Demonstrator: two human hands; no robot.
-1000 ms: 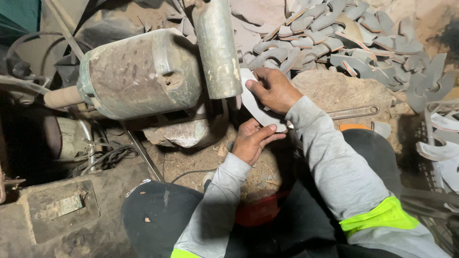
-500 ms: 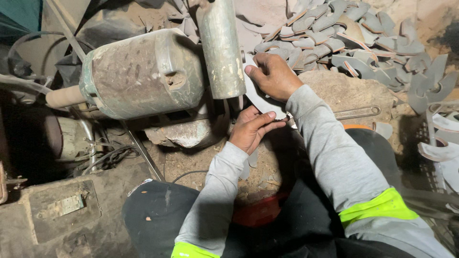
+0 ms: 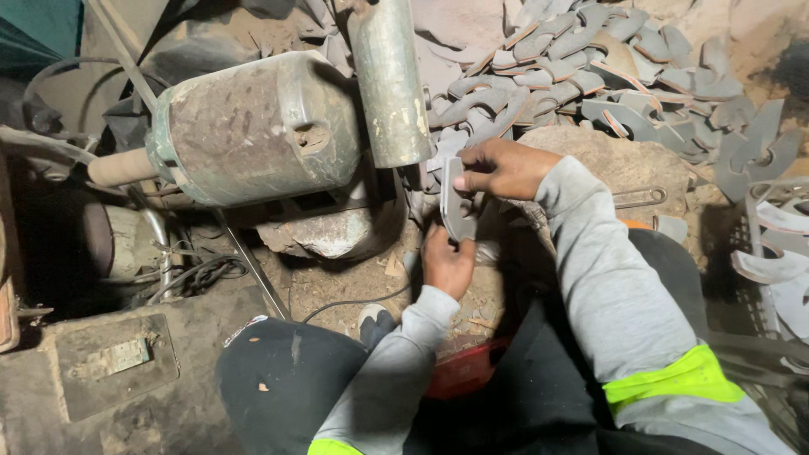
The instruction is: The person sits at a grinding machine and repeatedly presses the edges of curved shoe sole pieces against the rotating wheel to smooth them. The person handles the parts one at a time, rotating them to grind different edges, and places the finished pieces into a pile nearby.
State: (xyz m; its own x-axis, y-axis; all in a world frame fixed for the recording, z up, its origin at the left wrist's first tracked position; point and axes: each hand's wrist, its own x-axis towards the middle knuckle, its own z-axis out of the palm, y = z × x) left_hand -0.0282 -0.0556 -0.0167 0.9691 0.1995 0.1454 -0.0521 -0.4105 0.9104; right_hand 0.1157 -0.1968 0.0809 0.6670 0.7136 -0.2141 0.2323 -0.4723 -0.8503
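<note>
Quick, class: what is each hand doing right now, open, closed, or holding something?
Left hand: closed on the lower end of the curved metal blade.
Right hand: closed on the blade's upper end.

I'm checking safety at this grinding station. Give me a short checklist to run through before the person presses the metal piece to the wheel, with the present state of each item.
1. Both hands on the piece: ok. The right hand grips the top of the curved metal blank, the left hand its lower end.
2. Gloves: not ok, both hands are bare.
3. Blank close to the grinding wheel: ok, it sits just below the wheel's edge; contact cannot be told.
4. Wheel spinning: cannot tell.
5. Sleeves away from the wheel: ok, the grey cuffs end at the wrists.
6. Cable on the floor near the left hand: not ok, it lies loose.
</note>
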